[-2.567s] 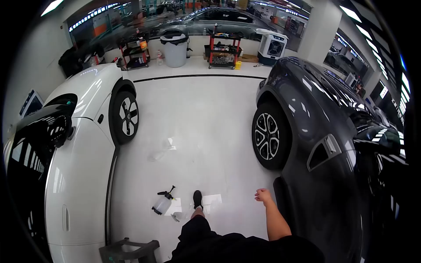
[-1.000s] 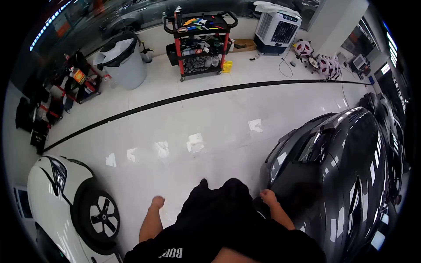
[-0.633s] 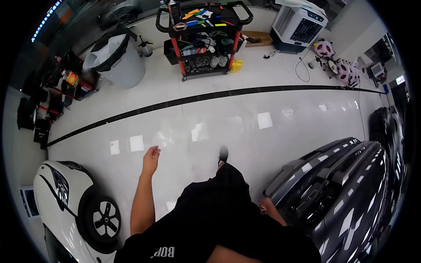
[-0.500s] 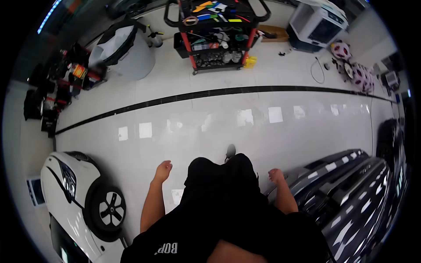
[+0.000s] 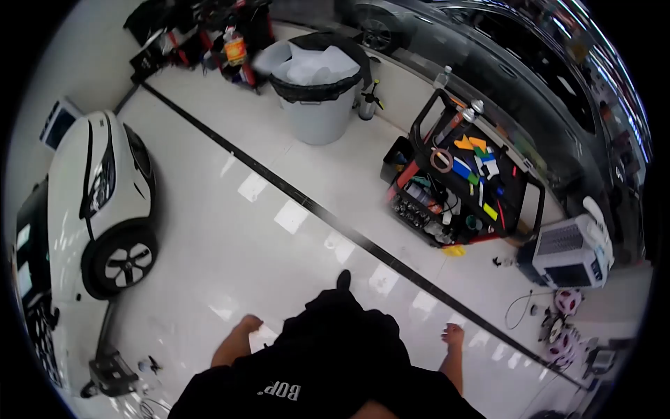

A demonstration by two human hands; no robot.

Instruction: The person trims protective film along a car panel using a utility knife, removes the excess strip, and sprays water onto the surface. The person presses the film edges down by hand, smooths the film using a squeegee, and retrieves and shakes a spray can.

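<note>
My left hand [image 5: 248,324] hangs beside my dark shorts at the lower centre of the head view, above the pale glossy floor [image 5: 202,258]. Its fingers are loosely bent and small in view, with no object visible in them. Off to the right of my body is my right hand [image 5: 453,334], held low, its fingers slightly apart and curled, also with nothing in it. Neither hand touches anything. One dark shoe [image 5: 343,280] shows ahead of the shorts. A black and red tool cart [image 5: 515,202], its top tray covered with coloured tools, stands ahead on the right.
A white car [image 5: 118,188] is on the left, with a grey stool [image 5: 112,375] near it. A lined grey bin [image 5: 317,120] and a spray bottle [image 5: 368,104] stand by the wall. An air cooler [image 5: 569,253] is at right. A dark strip [image 5: 300,199] crosses the floor.
The view has turned left and the cart now appears larger and farther right. The dark car has left the right side. A foot has stepped forward. Both hands stay empty.
</note>
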